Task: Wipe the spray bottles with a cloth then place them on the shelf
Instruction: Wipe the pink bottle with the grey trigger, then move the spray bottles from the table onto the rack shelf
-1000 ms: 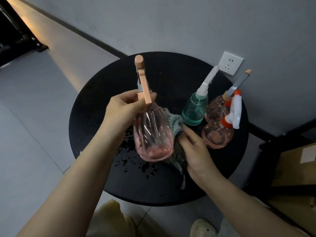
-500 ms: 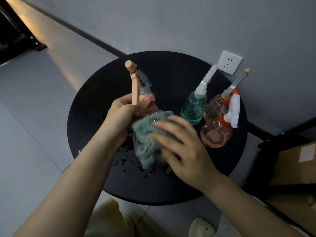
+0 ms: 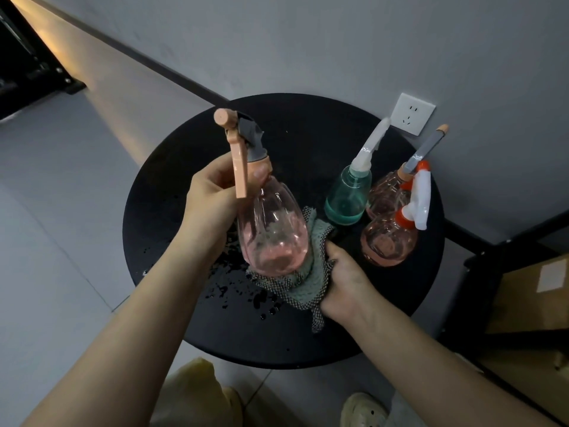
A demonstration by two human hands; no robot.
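- Left hand [image 3: 212, 195] fingers [image 3: 260, 173] grip the pink bottle [image 3: 272, 229] at its neck, above the bench [image 3: 308, 124].
- Right hand [image 3: 346, 277] clutches the cloth [image 3: 303, 288], now under the bottle's base, no longer over its front.
- Three bottles [image 3: 348, 195] stand near the wall socket [image 3: 412, 114]; droplets [image 3: 264, 303] dot the bench.

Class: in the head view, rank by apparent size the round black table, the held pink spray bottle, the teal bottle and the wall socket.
1. Round black table.
2. Held pink spray bottle; being nearer the camera may enlarge it.
3. Teal bottle.
4. Wall socket.
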